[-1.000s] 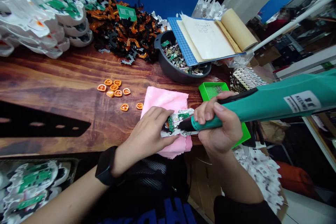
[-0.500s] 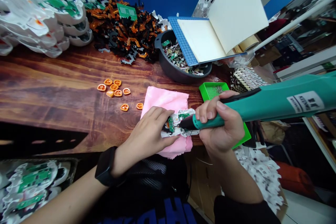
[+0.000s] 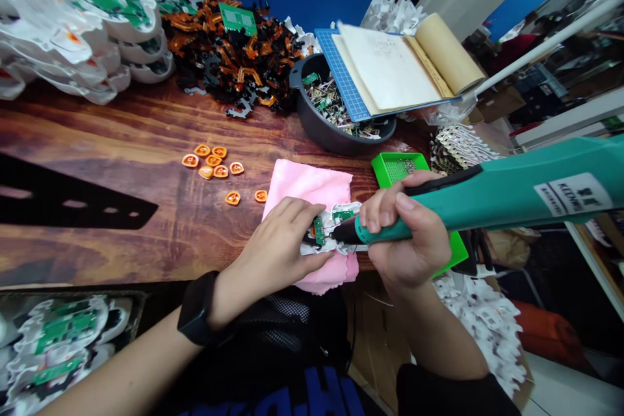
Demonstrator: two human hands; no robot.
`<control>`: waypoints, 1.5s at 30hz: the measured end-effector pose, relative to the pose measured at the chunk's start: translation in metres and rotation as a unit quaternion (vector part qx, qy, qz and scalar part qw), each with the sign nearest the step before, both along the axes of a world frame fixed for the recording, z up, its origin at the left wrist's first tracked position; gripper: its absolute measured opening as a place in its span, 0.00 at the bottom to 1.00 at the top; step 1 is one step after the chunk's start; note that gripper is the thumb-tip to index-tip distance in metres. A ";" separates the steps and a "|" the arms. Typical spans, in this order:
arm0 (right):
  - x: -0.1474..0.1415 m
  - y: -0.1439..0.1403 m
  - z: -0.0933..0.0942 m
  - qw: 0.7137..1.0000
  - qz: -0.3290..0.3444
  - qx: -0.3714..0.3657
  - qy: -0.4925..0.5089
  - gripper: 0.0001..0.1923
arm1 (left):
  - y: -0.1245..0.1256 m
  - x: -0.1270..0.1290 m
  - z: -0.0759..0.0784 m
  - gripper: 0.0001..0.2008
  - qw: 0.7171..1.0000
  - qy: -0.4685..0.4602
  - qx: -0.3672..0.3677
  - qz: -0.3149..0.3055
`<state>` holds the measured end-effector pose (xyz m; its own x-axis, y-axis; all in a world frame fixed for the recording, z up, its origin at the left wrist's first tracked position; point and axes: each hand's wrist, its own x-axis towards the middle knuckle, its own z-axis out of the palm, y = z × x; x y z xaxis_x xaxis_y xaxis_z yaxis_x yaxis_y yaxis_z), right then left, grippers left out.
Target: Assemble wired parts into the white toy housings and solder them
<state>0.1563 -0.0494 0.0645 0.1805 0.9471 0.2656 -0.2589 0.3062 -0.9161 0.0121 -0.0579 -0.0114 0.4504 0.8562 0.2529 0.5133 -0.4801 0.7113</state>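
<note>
While the left hand (image 3: 283,244) presses a small white assembly (image 3: 331,234) with green circuit boards down onto a pink cloth (image 3: 312,188), its fingers closed over the piece's near side, the right hand (image 3: 409,240) is wrapped tight around a teal electric screwdriver (image 3: 487,192). The driver's dark tip meets the assembly just beside the left fingertips. The cloth lies at the near edge of the wooden table (image 3: 121,143). A green tray (image 3: 397,166) sits just behind the right hand, a dark bowl (image 3: 322,130) of parts farther back, and orange pieces (image 3: 214,162) lie scattered to the left.
</note>
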 end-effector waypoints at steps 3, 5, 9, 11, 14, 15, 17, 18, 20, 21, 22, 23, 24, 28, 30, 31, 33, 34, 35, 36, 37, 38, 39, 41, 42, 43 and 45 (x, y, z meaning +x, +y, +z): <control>-0.002 -0.002 -0.002 1.000 0.011 0.003 -0.018 0.05 | -0.001 -0.001 -0.001 0.25 1.000 0.004 0.000 -0.005; -0.003 -0.003 -0.004 0.999 0.027 0.001 -0.036 0.06 | -0.002 -0.001 -0.001 0.24 1.000 0.007 0.004 -0.006; -0.004 -0.006 -0.011 0.995 0.058 0.031 -0.072 0.06 | -0.001 -0.001 0.000 0.23 1.000 0.012 0.002 -0.008; -0.004 -0.007 -0.012 0.995 0.067 0.036 -0.072 0.07 | -0.001 0.000 0.000 0.24 1.000 0.007 -0.001 -0.007; -0.001 -0.007 -0.004 0.995 0.072 0.021 -0.063 0.09 | -0.001 0.000 0.000 0.25 1.000 -0.007 -0.002 0.000; 0.003 -0.005 0.002 0.996 0.063 0.018 -0.058 0.09 | -0.001 -0.001 0.000 0.25 1.000 -0.010 -0.004 0.001; 0.016 0.005 0.014 0.998 0.024 0.026 -0.047 0.09 | 0.000 -0.001 0.000 0.24 1.000 -0.011 -0.005 0.001; 0.026 0.013 0.020 0.998 -0.007 0.036 -0.044 0.09 | 0.000 -0.001 0.000 0.24 1.000 -0.011 -0.004 0.000; 0.052 0.036 0.028 0.993 -0.081 0.072 -0.043 0.09 | 0.001 -0.002 0.000 0.24 1.000 -0.009 -0.002 -0.001; 0.067 0.050 0.029 0.987 -0.122 0.098 -0.043 0.09 | 0.001 -0.002 0.000 0.23 1.000 -0.009 0.000 -0.002; 0.083 0.065 0.028 0.977 -0.168 0.124 -0.042 0.09 | 0.002 -0.002 0.000 0.23 1.000 -0.007 0.000 -0.001; 0.098 0.080 0.026 0.968 -0.208 0.137 -0.039 0.08 | 0.002 -0.002 0.000 0.23 1.000 -0.006 0.002 0.000; 0.112 0.095 0.023 0.957 -0.250 0.140 -0.038 0.08 | 0.003 -0.002 -0.001 0.22 1.000 -0.005 0.004 0.002; 0.149 0.138 0.002 0.940 -0.315 0.127 -0.032 0.08 | 0.004 -0.002 -0.004 0.21 1.000 -0.003 0.017 0.007; 0.155 0.149 -0.009 0.941 -0.317 0.116 -0.034 0.09 | 0.004 -0.002 -0.005 0.21 1.000 -0.001 0.020 0.008; 0.156 0.152 -0.013 0.941 -0.319 0.109 -0.037 0.10 | 0.005 -0.002 -0.006 0.22 1.000 0.000 0.020 0.009; 0.155 0.155 -0.020 0.941 -0.320 0.097 -0.042 0.12 | 0.005 -0.002 -0.007 0.22 1.000 0.004 0.019 0.010; 0.154 0.156 -0.022 0.942 -0.318 0.095 -0.044 0.12 | 0.005 -0.002 -0.007 0.23 1.000 0.006 0.019 0.010; 0.153 0.157 -0.024 0.943 -0.315 0.095 -0.044 0.12 | 0.005 -0.002 -0.008 0.23 1.000 0.007 0.018 0.011; 0.151 0.157 -0.025 0.945 -0.310 0.096 -0.043 0.11 | 0.004 -0.002 -0.008 0.23 1.000 0.009 0.015 0.012; 0.150 0.157 -0.026 0.946 -0.307 0.097 -0.043 0.10 | 0.004 -0.003 -0.008 0.24 1.000 0.010 0.013 0.013; 0.148 0.158 -0.027 0.947 -0.304 0.099 -0.042 0.10 | 0.004 -0.003 -0.009 0.24 1.000 0.011 0.012 0.014; 0.147 0.158 -0.027 0.947 -0.302 0.100 -0.041 0.09 | 0.004 -0.003 -0.009 0.24 1.000 0.011 0.010 0.015; 0.146 0.158 -0.028 0.948 -0.299 0.101 -0.039 0.09 | 0.003 -0.003 -0.008 0.24 1.000 0.010 0.010 0.015; 0.145 0.158 -0.028 0.948 -0.299 0.102 -0.038 0.09 | 0.003 -0.003 -0.008 0.24 1.000 0.010 0.010 0.015; 0.145 0.158 -0.029 0.948 -0.300 0.103 -0.038 0.09 | 0.003 -0.003 -0.008 0.25 1.000 0.010 0.010 0.015; 0.146 0.159 -0.029 0.946 -0.305 0.104 -0.038 0.09 | 0.003 -0.003 -0.006 0.24 1.000 0.009 0.009 0.012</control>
